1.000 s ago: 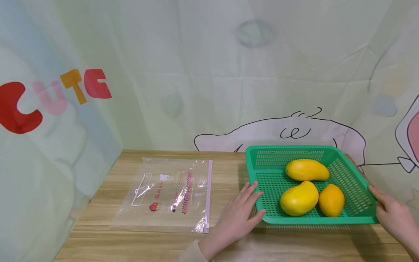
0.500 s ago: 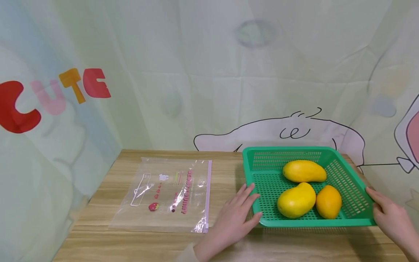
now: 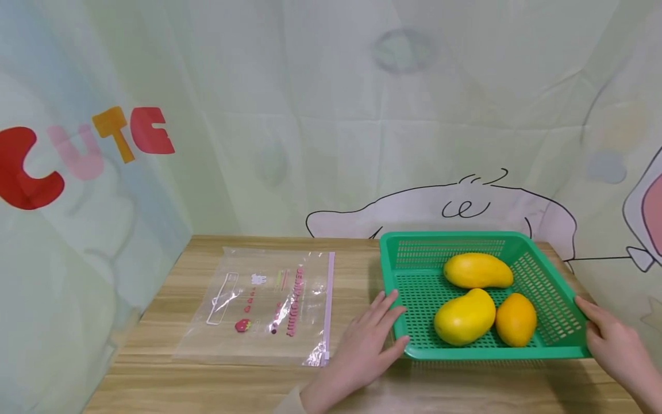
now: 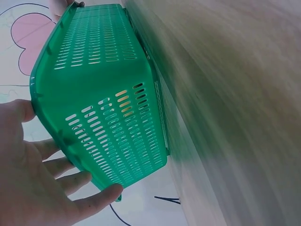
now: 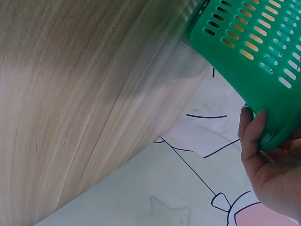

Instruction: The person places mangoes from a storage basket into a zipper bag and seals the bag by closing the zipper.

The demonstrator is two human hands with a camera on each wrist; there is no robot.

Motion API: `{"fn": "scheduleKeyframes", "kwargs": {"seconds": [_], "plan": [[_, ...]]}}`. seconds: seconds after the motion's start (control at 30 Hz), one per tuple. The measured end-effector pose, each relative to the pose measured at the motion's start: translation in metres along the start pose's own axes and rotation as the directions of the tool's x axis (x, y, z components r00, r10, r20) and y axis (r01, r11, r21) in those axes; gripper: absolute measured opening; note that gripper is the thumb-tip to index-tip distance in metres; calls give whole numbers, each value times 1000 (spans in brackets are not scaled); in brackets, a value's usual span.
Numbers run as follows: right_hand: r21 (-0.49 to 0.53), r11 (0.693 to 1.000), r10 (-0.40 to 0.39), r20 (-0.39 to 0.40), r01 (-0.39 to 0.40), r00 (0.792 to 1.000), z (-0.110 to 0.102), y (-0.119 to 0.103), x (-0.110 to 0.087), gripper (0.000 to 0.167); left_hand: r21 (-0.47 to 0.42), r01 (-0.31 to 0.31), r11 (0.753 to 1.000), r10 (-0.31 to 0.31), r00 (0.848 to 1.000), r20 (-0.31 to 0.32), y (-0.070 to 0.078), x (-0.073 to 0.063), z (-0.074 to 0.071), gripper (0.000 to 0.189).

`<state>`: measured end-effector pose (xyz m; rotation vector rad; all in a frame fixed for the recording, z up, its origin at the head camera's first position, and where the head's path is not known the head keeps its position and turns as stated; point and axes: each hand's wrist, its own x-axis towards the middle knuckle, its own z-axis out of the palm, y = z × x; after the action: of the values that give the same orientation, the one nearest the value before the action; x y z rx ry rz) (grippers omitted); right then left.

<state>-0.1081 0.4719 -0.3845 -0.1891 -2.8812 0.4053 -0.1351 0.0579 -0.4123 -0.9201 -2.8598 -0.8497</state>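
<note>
A green plastic basket (image 3: pixel 496 352) with slotted walls stands at the right of the table. Three yellow mangoes lie in it: a long mango (image 3: pixel 478 270) at the back, a big mango (image 3: pixel 465 318) in front and a more orange mango (image 3: pixel 516 319) beside that. My left hand (image 3: pixel 362 345) touches the left rim near its front corner, fingers spread and fairly straight, as the left wrist view also shows. At the front right corner, my right hand (image 3: pixel 612 342) grips the rim; in the right wrist view its fingers (image 5: pixel 254 127) curl round the edge.
A clear zip bag (image 3: pixel 264 305) with a lilac slider strip and strawberry print lies flat on the wooden table (image 3: pixel 233 391), left of my left hand. A printed curtain (image 3: pixel 331 115) hangs behind and to the left of the table.
The basket with its mangoes has shifted slightly to the left, and both hands have moved along with it. The zip bag has stayed in place.
</note>
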Motion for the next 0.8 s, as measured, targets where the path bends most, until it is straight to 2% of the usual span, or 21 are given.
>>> {"fn": "scheduleKeyframes", "kwargs": {"seconds": [0.23, 0.53, 0.8], "plan": [[0, 1000, -20, -13, 20, 1000, 1, -1, -1, 48, -19, -10, 1000, 9, 999, -31, 2, 0, -1, 51], [0, 1000, 1, -33, -1, 999, 3, -1, 0, 48, -141, 19, 990, -26, 998, -48, 2, 3, -2, 48], [37, 999, 31, 22, -32, 999, 3, 7, 0, 50, -197, 43, 979, -55, 997, -58, -4, 3, -4, 51]]}}
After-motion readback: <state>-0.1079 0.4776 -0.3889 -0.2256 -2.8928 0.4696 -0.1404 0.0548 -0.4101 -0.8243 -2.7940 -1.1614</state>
